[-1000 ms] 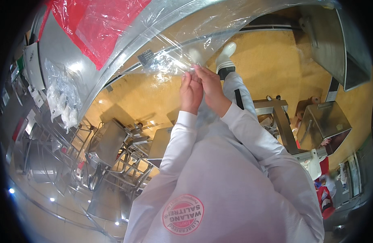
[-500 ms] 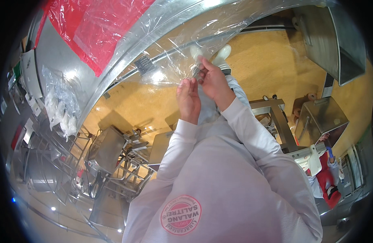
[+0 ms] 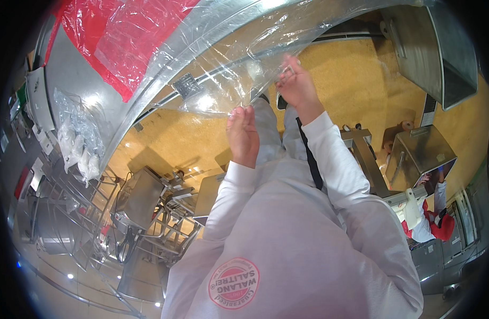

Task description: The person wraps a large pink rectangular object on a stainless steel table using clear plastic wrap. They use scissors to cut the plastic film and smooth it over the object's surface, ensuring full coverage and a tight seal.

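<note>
A large clear plastic sheet or bag (image 3: 228,74) stretches from the metal table toward me, its near edge hanging over the table's rim. My left hand (image 3: 243,136) pinches that edge, fingers pressed together. To its right and a little farther off, my right hand (image 3: 297,89) is closed on another stretch of the same plastic, with its fingertips partly behind the film. Between the two hands the plastic is pulled fairly taut and creased. Beneath it, on the table, lies red plastic (image 3: 117,42).
The curved metal table (image 3: 74,69) fills the upper left, with a clear bag of white pouches (image 3: 79,143) on it. Metal carts (image 3: 141,196) stand at left. A tall metal bin (image 3: 436,53) and a metal box (image 3: 420,157) are at right, near another person (image 3: 436,223).
My hands have moved apart: the right one went farther right and away, spreading the plastic edge. My left hand shifted slightly left. The other person at right has moved.
</note>
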